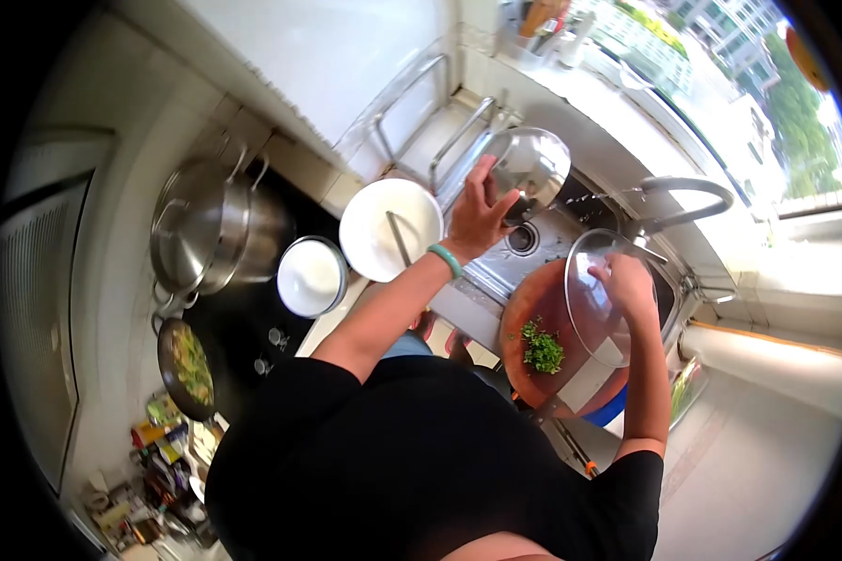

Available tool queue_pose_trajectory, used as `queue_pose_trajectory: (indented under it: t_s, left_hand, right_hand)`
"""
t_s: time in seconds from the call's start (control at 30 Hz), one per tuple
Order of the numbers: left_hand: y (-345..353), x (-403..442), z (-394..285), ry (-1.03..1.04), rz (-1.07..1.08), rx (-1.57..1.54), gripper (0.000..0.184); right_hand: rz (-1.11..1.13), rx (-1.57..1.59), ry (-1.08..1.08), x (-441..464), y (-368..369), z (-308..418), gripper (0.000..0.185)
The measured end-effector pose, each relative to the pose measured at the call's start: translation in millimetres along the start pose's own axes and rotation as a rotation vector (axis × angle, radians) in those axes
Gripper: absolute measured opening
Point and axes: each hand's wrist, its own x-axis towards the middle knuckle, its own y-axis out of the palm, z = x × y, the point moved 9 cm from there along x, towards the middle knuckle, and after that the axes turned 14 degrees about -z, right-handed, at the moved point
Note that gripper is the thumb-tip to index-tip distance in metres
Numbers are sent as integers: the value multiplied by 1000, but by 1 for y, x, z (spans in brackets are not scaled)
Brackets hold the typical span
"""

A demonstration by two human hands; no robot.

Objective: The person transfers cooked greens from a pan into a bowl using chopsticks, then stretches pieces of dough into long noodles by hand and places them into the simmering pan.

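Over the sink (496,276), my left hand (477,215), with a green bangle at the wrist, is closed on the rim of a shiny steel bowl (530,166). The bowl is tilted. My right hand (619,283) is closed at the middle of a clear glass lid (594,318), probably on its knob, which the fingers hide. That lid is held tilted above a round wooden chopping board (524,313). Chopped green herbs (543,348) and a cleaver (580,388) lie on the board. Between my hands, water spurts from the curved faucet (697,192) toward the bowl.
Left of the sink stand a large white bowl (370,220) with a utensil in it and a smaller bowl (311,278). A big steel pot (220,224) and a pan of green food (187,369) are on the black stove (239,323). A bright window is at the upper right.
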Motion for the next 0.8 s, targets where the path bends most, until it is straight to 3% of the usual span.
queue_pose_trajectory:
  t_s: [0.07,0.17,0.3,0.33,0.37,0.4,0.47,0.53,0.57,0.63,0.67,0.7,0.8]
  left_hand:
    - [-13,-6,2,-136,15,-21,81]
    - [-34,-13,8,-534,-146,-46,83]
    - [-35,-59,20,-1437,-327,-660,69]
    - [-42,-65,13,-1583,-487,-762,63]
    - [-51,-65,3,-1629,-513,-805,62]
    - [-65,-68,-5,-1677,-532,-851,61]
    - [-100,-77,-19,-1683,-487,-824,56]
    - [-131,-110,-22,-1716,-543,-891,52]
    - [-154,-118,-29,-1766,-585,-872,51]
    - [-203,-131,-45,-1898,-618,-798,50]
    - [-228,-137,-55,-1983,-611,-740,50]
    - [-250,-144,-61,-2005,-586,-736,50]
    - [-313,-159,-76,-1997,-582,-677,50]
  right_hand:
    - [39,143,-92,-6,5,28,41]
    - [58,234,-240,-10,5,63,39]
    - [146,273,-315,-8,20,93,36]
    - [181,234,-290,-3,28,92,35]
    - [143,168,-460,-2,33,104,33]
    - [149,167,-476,2,50,109,33]
    - [-12,387,-742,6,72,144,29]
    - [-108,905,-954,-10,68,189,27]
    - [73,1030,-841,9,127,201,29]
    - [219,934,-864,2,136,250,31]
    - [177,719,-997,-25,96,285,31]
    - [-15,571,-1228,-35,101,304,28]
    - [-34,382,-1304,-35,135,326,17]
